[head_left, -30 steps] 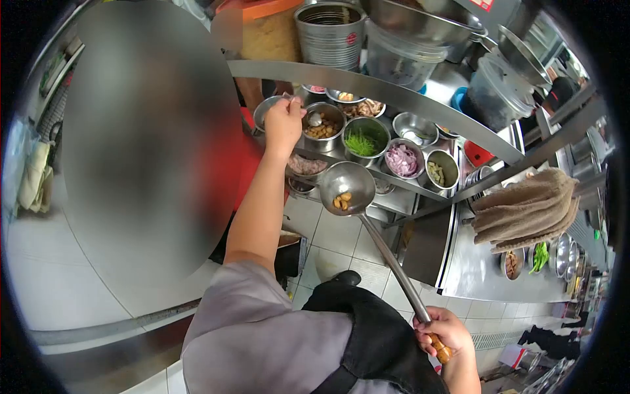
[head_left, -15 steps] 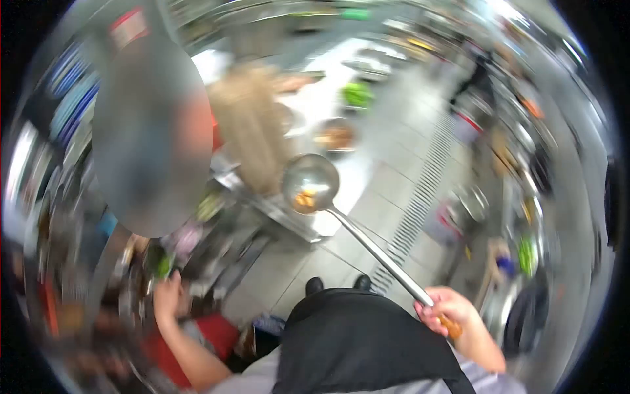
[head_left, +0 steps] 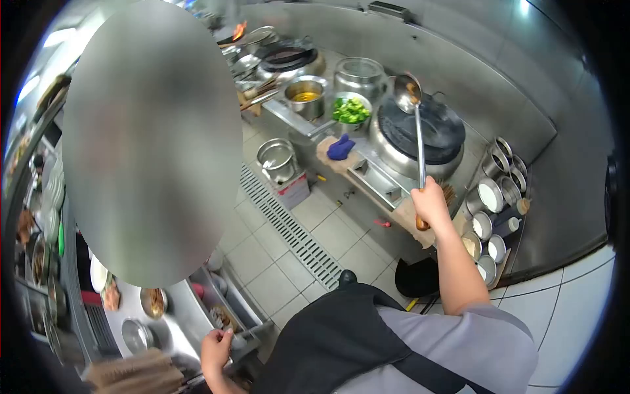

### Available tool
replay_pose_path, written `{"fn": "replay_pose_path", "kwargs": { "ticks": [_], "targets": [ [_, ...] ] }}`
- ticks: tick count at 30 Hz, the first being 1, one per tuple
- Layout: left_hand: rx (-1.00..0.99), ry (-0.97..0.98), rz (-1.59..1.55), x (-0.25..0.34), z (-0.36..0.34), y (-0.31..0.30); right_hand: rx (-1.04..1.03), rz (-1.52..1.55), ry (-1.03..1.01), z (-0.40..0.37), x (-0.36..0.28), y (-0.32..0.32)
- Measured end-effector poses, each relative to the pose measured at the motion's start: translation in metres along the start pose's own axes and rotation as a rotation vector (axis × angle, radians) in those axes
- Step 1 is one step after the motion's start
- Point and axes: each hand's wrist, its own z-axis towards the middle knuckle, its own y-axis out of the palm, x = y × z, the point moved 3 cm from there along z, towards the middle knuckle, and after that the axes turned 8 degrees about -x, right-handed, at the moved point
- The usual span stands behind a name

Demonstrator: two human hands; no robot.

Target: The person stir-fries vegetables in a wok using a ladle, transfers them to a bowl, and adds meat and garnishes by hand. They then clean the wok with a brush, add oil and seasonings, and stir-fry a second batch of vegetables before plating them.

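My right hand (head_left: 430,205) is wrapped round the handle of a long metal ladle (head_left: 420,141). The bowl of the ladle, with some orange-brown food in it, is over the left part of a large wok (head_left: 423,131) on the stove. Low in the view, my left hand (head_left: 216,348) is at the edge of the steel counter (head_left: 180,322), near an open drawer; its fingers are curled and I see nothing clearly held. A strainer of green vegetables (head_left: 352,110) stands left of the wok, beside a blue-purple cloth (head_left: 340,148).
Several seasoning pots (head_left: 491,196) stand right of the wok. A pot of yellow liquid (head_left: 306,96) is on the stove's left, with flames behind. A metal pot (head_left: 277,159) stands near the floor grate (head_left: 289,226). A large blurred patch covers the upper left.
The view has turned from the counter and aisle to the stove. The ladle, still in my right hand, has moved from near the counter to over the wok.
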Motion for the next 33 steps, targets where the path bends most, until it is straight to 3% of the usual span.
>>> {"fn": "replay_pose_path", "kwargs": {
  "ticks": [2, 6, 11, 14, 17, 21, 25, 27, 29, 30, 33],
  "targets": [
    [-0.037, 0.048, 0.061, 0.039, 0.019, 0.013, 0.297, -0.714, 0.046, 0.05, 0.035, -0.035],
    [-0.141, 0.088, 0.164, 0.109, 0.061, 0.043, 0.25, -0.64, 0.269, 0.107, 0.059, -0.09],
    [-0.181, 0.217, 0.229, 0.181, 0.1, 0.077, 0.354, -0.499, 0.343, 0.148, 0.087, -0.116],
    [-0.291, 0.258, 0.309, 0.217, 0.116, 0.098, 0.212, -0.417, 0.227, 0.164, 0.108, -0.129],
    [-0.383, 0.299, 0.439, 0.264, 0.125, 0.116, 0.241, -0.527, 0.193, 0.131, 0.085, -0.136],
    [-0.476, 0.374, 0.562, 0.314, 0.156, 0.142, 0.33, -0.666, 0.258, 0.093, 0.116, -0.142],
    [-0.646, 0.507, 0.67, 0.361, 0.19, 0.189, 0.266, -0.585, 0.361, 0.061, 0.133, -0.152],
    [-0.853, 0.574, 0.691, 0.39, 0.206, 0.225, 0.293, -0.459, 0.448, 0.047, 0.125, -0.148],
    [-0.995, 0.633, 0.723, 0.416, 0.222, 0.268, 0.391, -0.152, 0.321, 0.031, 0.129, -0.135],
    [-1.11, 0.701, 0.692, 0.433, 0.224, 0.292, 0.552, -0.262, 0.042, 0.021, 0.142, -0.127],
    [-1.336, 0.956, 0.676, 0.471, 0.221, 0.369, 0.602, 0.072, 0.39, -0.026, 0.105, -0.12]
  ]
}}
